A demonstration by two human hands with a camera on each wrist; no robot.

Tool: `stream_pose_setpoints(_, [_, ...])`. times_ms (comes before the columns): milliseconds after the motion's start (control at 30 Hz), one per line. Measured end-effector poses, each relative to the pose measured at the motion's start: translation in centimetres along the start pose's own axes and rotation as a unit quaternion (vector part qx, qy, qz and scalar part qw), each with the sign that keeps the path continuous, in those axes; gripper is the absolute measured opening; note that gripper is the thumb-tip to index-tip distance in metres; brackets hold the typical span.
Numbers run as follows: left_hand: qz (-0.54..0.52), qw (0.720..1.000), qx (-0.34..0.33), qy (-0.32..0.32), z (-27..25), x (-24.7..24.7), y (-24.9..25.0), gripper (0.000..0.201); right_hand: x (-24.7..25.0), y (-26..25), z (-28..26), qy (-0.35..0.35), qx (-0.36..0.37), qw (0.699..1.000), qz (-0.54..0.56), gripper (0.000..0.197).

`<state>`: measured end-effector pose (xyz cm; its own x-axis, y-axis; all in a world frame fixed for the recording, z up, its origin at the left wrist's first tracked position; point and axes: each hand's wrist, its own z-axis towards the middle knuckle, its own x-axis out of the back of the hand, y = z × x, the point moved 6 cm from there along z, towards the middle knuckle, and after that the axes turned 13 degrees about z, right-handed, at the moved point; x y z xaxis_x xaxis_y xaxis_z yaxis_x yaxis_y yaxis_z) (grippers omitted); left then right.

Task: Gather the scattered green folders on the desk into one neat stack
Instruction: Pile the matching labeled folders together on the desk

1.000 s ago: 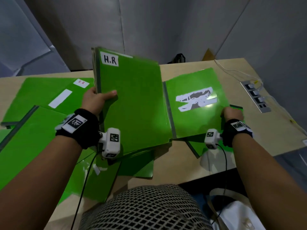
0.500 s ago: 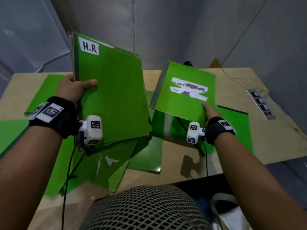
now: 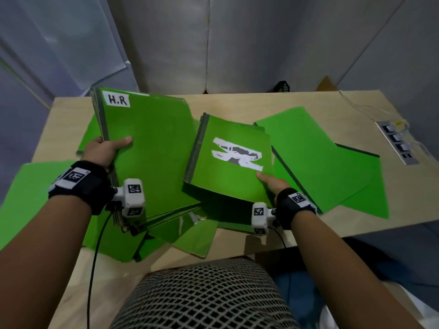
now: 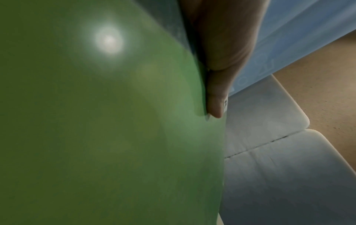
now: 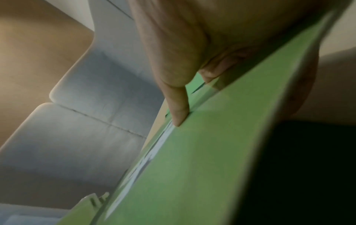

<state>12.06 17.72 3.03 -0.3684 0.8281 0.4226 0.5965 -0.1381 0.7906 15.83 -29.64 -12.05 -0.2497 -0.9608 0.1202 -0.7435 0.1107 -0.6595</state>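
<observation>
My left hand (image 3: 104, 149) grips a thick bundle of green folders (image 3: 152, 157) by its left edge, thumb across the front; the top one bears a white "H.R" label (image 3: 118, 100). The left wrist view shows that thumb (image 4: 217, 94) pressed on the green cover (image 4: 106, 121). My right hand (image 3: 270, 184) pinches the near right corner of a green folder with a torn white label (image 3: 231, 167), lifted off the desk and tilted, close to the right edge of the bundle. In the right wrist view the thumb (image 5: 178, 109) lies on this folder's cover (image 5: 202, 167).
More green folders lie scattered on the wooden desk (image 3: 403, 214): a pair at the right (image 3: 320, 162), several under my hands near the front edge (image 3: 190, 236), others at the left (image 3: 26, 193). A socket panel (image 3: 398, 142) sits at the right edge.
My right hand lifted the torn-label folder off the desk and carried it left toward the bundle. The left hand raised its bundle, then lowered it again nearer the desk.
</observation>
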Motion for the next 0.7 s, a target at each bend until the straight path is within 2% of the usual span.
stream_pose_setpoints(67, [0.029, 1.000, 0.001, 0.008, 1.6, 1.1, -1.2, 0.114, -2.3, 0.0, -4.9, -0.022, -0.015, 1.000, -0.017, 0.088])
stream_pose_setpoints(133, [0.059, 0.998, 0.013, 0.005, 1.7, 1.7, -1.5, 0.107, -4.3, 0.7, -7.6, -0.024, -0.041, 0.998, -0.030, 0.081])
stream_pose_setpoints(367, [0.072, 0.996, 0.052, -0.031, 0.8, 1.2, -2.1, 0.089, -10.1, 1.3, -8.9, -0.022, -0.019, 0.998, -0.058, 0.063])
stream_pose_setpoints(533, [0.076, 0.995, 0.044, -0.047, 0.5, 0.2, -1.7, 0.084, -10.7, 1.4, -8.8, -0.010, -0.016, 0.996, -0.087, 0.058])
stream_pose_setpoints(633, [0.086, 0.994, 0.038, -0.049, 0.0, -0.3, -1.4, 0.073, -10.8, 2.0, -8.8, -0.021, -0.044, 0.998, -0.037, 0.052])
stream_pose_setpoints(700, [0.080, 0.994, 0.044, -0.056, 0.0, -0.6, -1.5, 0.074, -10.6, 2.3, -8.3, -0.020, -0.055, 0.998, -0.014, 0.048])
